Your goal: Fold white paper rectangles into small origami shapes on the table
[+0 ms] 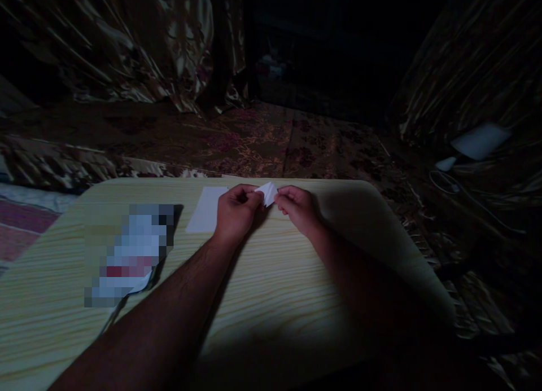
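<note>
Between my two hands is a small folded piece of white paper (267, 193), held just above the far part of the table. My left hand (237, 211) pinches its left side between thumb and fingers. On the other side, my right hand (298, 206) grips the right edge with its fingertips. Creases show as faint lines across the paper. A flat white sheet (204, 209) lies on the table just left of my left hand, which covers part of its right side.
The light wood-grain table (271, 301) has rounded corners. A blurred-out object with a dark edge (139, 250) lies on its left, a thin cord beside it. Beyond are patterned curtains (169, 41) and a carpet (262, 137). A white lamp-like object (480, 140) with a cable sits at right.
</note>
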The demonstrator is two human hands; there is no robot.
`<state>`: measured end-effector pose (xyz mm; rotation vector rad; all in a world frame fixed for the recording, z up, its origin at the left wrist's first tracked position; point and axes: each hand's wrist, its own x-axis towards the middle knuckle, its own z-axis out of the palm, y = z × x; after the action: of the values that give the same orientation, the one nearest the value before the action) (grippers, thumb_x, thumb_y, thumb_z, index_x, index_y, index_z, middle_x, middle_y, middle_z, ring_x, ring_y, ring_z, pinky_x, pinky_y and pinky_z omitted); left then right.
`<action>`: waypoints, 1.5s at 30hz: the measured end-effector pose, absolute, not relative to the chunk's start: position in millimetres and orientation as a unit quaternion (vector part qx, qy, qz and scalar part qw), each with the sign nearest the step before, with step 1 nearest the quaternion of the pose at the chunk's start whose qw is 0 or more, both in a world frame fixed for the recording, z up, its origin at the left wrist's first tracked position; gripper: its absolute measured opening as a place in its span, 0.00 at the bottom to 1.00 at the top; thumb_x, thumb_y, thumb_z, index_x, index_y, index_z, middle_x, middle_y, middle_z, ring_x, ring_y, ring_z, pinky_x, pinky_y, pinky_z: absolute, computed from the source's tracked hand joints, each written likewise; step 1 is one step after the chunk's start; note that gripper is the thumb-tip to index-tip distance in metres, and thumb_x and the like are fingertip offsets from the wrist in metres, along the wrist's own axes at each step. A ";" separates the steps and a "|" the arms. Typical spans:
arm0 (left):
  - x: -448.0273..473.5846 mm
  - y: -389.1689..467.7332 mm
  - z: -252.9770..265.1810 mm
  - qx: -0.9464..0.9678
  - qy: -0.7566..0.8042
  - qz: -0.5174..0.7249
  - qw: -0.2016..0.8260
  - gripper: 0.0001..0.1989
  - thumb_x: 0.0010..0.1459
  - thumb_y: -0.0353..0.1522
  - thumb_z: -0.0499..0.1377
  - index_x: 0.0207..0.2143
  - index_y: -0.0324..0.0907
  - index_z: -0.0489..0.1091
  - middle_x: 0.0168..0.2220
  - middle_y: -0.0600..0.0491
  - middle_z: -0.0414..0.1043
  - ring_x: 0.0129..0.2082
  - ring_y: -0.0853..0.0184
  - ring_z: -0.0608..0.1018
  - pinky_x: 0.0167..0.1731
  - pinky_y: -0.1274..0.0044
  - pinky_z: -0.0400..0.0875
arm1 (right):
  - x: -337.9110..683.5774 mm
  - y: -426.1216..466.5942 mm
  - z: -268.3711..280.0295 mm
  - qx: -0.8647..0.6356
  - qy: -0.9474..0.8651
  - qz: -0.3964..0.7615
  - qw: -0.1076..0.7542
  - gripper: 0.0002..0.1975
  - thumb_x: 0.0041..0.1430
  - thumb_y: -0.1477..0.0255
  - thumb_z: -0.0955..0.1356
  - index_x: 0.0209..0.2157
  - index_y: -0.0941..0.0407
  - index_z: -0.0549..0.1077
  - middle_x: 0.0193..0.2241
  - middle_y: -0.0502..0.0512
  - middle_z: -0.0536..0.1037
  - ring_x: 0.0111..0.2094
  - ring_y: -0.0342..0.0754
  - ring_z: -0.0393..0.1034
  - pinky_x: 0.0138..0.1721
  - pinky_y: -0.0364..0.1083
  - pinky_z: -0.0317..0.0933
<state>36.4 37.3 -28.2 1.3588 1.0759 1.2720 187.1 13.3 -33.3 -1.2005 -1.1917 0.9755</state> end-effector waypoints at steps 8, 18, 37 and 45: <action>36.7 34.6 -25.5 0.565 0.413 0.527 0.482 0.15 0.46 0.34 0.64 0.38 0.38 0.72 0.23 0.55 0.71 0.20 0.72 0.72 0.22 0.81 0.65 | 187.1 14.5 -37.2 -0.510 -0.513 0.397 0.565 0.11 0.50 0.63 0.69 0.30 0.57 0.71 0.19 0.46 0.69 0.20 0.39 0.60 0.21 0.40 0.54; 36.5 36.5 -29.5 0.572 0.396 0.516 0.499 0.14 0.45 0.34 0.65 0.36 0.39 0.73 0.26 0.55 0.72 0.23 0.72 0.72 0.25 0.81 0.66 | 186.8 14.1 -38.3 -0.518 -0.514 0.391 0.561 0.12 0.50 0.62 0.69 0.26 0.57 0.69 0.18 0.46 0.70 0.19 0.39 0.61 0.22 0.40 0.55; 31.2 44.7 -36.7 0.541 0.371 0.497 0.568 0.09 0.48 0.36 0.64 0.25 0.39 0.72 0.19 0.57 0.65 0.18 0.75 0.62 0.19 0.80 0.54 | 185.3 11.2 -38.4 -0.512 -0.586 0.338 0.530 0.13 0.52 0.61 0.68 0.26 0.57 0.70 0.21 0.49 0.72 0.23 0.40 0.63 0.25 0.40 0.55; 31.4 46.1 -39.6 0.529 0.365 0.507 0.574 0.10 0.47 0.37 0.65 0.26 0.38 0.73 0.21 0.55 0.68 0.19 0.75 0.64 0.20 0.81 0.56 | 188.4 11.8 -38.1 -0.480 -0.577 0.382 0.539 0.13 0.51 0.62 0.70 0.27 0.58 0.70 0.20 0.47 0.70 0.20 0.39 0.60 0.23 0.40 0.53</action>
<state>31.4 46.1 -39.6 1.2406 0.8546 1.1888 188.4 11.8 -38.1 -1.1424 -1.3722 0.9086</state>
